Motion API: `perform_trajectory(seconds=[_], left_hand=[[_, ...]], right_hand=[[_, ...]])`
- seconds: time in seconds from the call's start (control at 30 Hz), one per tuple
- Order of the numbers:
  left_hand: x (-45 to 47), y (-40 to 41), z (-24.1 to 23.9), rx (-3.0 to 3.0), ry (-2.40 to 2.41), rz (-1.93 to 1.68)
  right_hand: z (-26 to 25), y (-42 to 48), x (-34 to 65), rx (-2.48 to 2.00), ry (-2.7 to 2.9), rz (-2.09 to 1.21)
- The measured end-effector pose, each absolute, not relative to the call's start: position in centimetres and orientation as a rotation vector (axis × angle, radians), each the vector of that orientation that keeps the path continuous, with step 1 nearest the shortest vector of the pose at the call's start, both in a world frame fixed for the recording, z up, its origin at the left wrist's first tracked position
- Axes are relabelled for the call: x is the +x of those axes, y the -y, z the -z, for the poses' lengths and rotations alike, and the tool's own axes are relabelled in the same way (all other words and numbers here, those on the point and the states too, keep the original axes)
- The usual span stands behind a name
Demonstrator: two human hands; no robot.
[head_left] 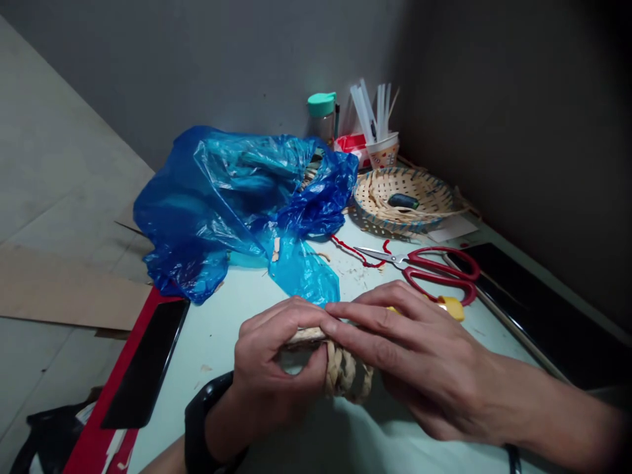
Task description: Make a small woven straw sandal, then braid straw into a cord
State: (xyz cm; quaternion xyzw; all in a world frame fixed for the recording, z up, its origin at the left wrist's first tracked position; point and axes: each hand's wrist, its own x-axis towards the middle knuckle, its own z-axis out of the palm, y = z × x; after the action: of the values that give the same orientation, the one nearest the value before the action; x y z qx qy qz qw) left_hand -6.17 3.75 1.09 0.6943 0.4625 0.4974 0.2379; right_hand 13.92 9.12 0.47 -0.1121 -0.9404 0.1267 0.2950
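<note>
Bare desk [212, 329] lies open at 9 o'clock of the hands, as far as the red-trimmed left edge. A crumpled blue bag [232, 197] crowds 11 o'clock, and red scissors [434, 270] lie close at 1 o'clock. A woven basket [405, 197] sits further back at 1 o'clock, near the wall corner. The left hand [276, 368] curls its fingers [296, 316] and thumb tightly, pinching the flat end of a braided straw piece [345, 375] just above the near desk edge. The right hand [409, 362] lays its fingers [360, 322] pressed together across the top, with the thumb hidden. The visible strip runs from 9 to 3 o'clock, and its plaited loop turns down toward 6 o'clock.
</note>
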Motion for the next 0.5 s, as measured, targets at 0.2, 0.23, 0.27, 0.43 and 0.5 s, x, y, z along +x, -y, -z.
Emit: perform_trajectory(seconds=[0.2,0.23,0.27,0.43,0.5], left_hand=[[-6.2,-3.7,-0.6,1.809,-1.395,-1.323],[-6.2,-3.7,-0.5,1.804,-1.416,-1.311],[-6.2,-3.7,-0.4,1.806,-1.429,-1.300],[-6.1,-3.8,-0.7,1.821,-1.412,-1.337],[-6.1,-3.7,-0.9,1.837,-1.305,-1.376]], right_hand=[[-0.2,-8.9,13.6,-0.290,2.429,-0.564],[-0.2,-8.9,13.6,-0.287,2.425,-0.581],[-0.3,-9.0,13.6,-0.286,2.421,-0.600],[-1.2,-9.3,14.0,-0.372,2.401,-0.793],[-1.7,-9.2,14.2,-0.436,2.344,-0.813]])
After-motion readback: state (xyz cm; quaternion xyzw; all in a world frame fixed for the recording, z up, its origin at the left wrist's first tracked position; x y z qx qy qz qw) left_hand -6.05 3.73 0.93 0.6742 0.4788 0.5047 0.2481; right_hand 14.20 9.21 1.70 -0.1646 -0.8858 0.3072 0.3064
